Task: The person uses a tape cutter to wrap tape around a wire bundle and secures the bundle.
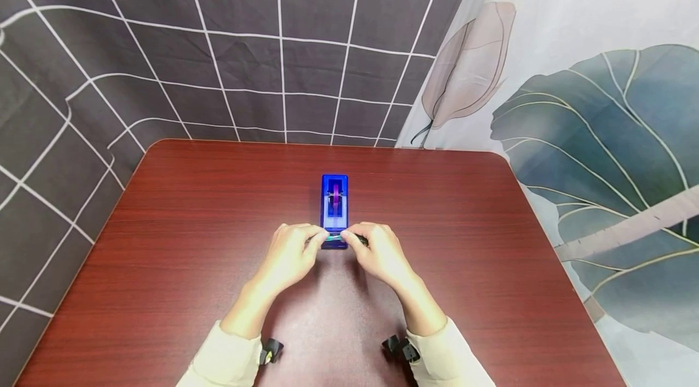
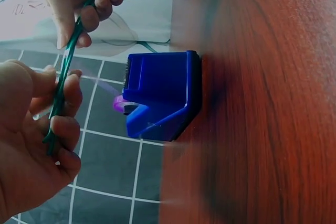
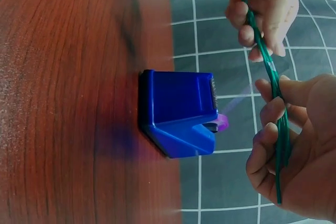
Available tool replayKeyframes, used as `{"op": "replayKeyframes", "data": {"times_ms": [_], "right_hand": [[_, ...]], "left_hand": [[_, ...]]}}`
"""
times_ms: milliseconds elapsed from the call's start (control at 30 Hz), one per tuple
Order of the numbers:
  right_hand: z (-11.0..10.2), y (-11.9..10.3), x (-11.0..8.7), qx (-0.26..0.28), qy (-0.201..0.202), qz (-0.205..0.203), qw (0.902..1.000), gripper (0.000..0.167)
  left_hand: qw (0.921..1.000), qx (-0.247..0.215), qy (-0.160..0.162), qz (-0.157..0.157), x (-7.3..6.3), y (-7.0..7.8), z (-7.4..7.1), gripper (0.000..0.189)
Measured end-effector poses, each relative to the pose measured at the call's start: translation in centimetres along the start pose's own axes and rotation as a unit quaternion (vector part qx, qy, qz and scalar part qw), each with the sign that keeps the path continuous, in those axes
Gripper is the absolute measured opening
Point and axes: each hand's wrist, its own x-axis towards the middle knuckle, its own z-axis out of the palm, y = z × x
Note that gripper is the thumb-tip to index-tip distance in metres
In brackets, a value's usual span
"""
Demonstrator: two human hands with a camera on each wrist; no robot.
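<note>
Green strands [image 3: 275, 82], right of right-wrist frame: pinched by left hand [image 1: 293, 252] and right hand [image 1: 380, 251]. Risk: uneven grip could splay them above blue tape dispenser [image 3: 176, 98], frame centre.

The tape dispenser [image 2: 163, 80] is blue, and its roll [image 2: 120, 103] is purple. The bundle of thin strands [image 3: 282, 124] is green. The table [image 1: 437, 223] has reddish-brown wood grain; the dark grey cloth [image 1: 317, 2] has a white grid; the sleeves [image 1: 224, 356] are cream.
</note>
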Motion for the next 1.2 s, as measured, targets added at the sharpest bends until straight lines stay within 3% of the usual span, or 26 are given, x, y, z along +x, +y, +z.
{"op": "replayKeyframes", "data": {"times_ms": [467, 1033, 1200], "right_hand": [[0.11, 0.22, -0.02, 0.014, 0.01, -0.002, 0.9999, 0.008], [0.06, 0.27, -0.01, 0.022, 0.015, -0.003, 0.9996, 0.005], [0.09, 0.36, 0.02, -0.001, 0.002, -0.016, 0.9999, 0.006]], "left_hand": [[0.999, -0.023, 0.003, -0.039, 0.11, -0.17, 0.08, 0.012], [0.9992, -0.021, 0.034, -0.004, 0.0, -0.35, 0.15, 0.005], [0.9988, -0.021, 0.042, 0.01, 0.04, -0.37, 0.12, 0.006]]}}
